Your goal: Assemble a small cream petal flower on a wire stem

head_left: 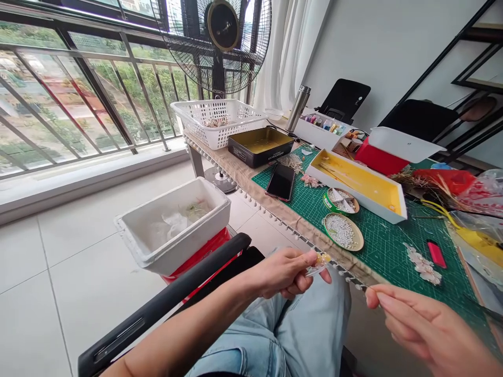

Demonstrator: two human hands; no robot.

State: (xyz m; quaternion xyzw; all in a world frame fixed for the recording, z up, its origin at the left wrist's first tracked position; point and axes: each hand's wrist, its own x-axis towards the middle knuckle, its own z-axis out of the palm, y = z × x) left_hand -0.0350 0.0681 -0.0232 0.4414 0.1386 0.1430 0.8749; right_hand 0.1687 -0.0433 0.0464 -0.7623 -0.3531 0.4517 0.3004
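My left hand (291, 272) is closed over my lap, pinching a small yellow and clear ornament (323, 258) between thumb and fingers. Shiny bits show on the ornament; its lower part is covered by my fingers. To the right, my right hand (416, 314) is closed in a pinch at the table's front edge. Whatever sits between its fingertips is too fine to make out. Beyond my hands, a round dish of silvery beads (341, 231) and a divided round tin of pearls (341, 201) rest on a green cutting mat (377, 251). Pale pink flower ornaments (422, 264) lie farther right.
On the table are a phone (281, 182), a black tray (259, 146), a long yellow-lined box (357, 183), a white basket (220, 123), a steel flask (298, 108) and a pink lighter-like object (436, 254). A white bin (176, 230) and chair armrest (165, 298) are left.
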